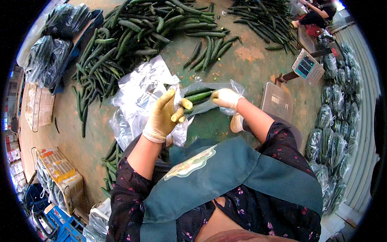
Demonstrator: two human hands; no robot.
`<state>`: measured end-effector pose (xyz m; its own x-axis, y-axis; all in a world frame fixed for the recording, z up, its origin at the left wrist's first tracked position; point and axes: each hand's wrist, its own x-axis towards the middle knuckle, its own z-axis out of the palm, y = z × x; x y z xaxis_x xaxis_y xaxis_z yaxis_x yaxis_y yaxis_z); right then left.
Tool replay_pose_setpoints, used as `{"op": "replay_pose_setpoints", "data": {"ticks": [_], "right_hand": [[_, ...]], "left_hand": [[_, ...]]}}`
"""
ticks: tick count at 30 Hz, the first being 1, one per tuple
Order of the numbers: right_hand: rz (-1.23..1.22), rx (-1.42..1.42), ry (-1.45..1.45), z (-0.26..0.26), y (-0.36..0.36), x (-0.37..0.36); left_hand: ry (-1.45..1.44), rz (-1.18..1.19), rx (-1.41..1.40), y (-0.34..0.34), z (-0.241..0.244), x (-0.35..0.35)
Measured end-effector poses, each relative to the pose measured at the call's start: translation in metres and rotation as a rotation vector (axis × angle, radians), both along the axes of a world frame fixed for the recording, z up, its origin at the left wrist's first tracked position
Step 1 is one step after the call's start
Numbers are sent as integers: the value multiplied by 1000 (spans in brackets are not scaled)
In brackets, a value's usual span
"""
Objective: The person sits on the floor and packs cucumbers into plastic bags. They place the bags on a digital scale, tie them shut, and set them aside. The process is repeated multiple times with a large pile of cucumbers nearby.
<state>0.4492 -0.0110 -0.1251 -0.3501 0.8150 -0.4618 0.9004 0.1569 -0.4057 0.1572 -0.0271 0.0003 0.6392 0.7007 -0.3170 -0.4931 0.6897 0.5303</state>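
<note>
My left hand (163, 113), in a yellowish glove, pinches bunched clear plastic between thumb and fingers. That plastic belongs to a clear bag (208, 109) with several dark green cucumbers (198, 96) lying in it, just right of the hand. My right hand (225, 98), in a paler glove, is curled at the right ends of these cucumbers, over the bag. Its fingertips are hidden, so whether it grips the plastic or a cucumber is unclear. A stack of thin plastic bags (137, 90) lies beneath and beyond my left hand.
A large cucumber heap (142, 30) spreads ahead on the floor, with another pile (269, 21) farther right. A platform scale (277, 101) with a display (307, 65) stands right. Bagged cucumbers (326, 145) line the right wall. Crates (59, 178) stand left. Another person (320, 13) sits far right.
</note>
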Motion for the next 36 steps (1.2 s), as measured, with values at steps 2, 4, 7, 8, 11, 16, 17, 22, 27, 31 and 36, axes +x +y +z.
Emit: {"op": "replay_pose_setpoints", "data": {"ticks": [2,4,7,8,11,16,17,22,27,31,36], "right_hand": [[-81,12,208,-18,10,-20],[-67,-1,157,-54,29,-14],[-100,-49,-197,-118,31,15],[-185,-118,-297,-136,22,36],[-106,-6,-550,-149,3,61],[-166,-81,-468,-160,15,64],[-28,-139,-443,-165,15,65],[130,-257,-371,-159,27,35],[-59,-226,-422,-170,42,60],[113,-634,224,-58,85,37],[-825,-571,1033,-86,169,48]], "left_hand": [[23,-20,-23,-7,5,8],[31,-68,9,-10,6,12],[55,-50,-3,-10,10,13],[98,-54,-19,-10,15,13],[115,-85,28,-13,14,7],[99,-8,-38,-2,11,5],[95,-19,-46,-1,10,7],[-12,31,-95,1,14,11],[11,194,-126,18,12,-3],[198,168,-213,15,11,5],[223,44,-295,13,7,7]]}}
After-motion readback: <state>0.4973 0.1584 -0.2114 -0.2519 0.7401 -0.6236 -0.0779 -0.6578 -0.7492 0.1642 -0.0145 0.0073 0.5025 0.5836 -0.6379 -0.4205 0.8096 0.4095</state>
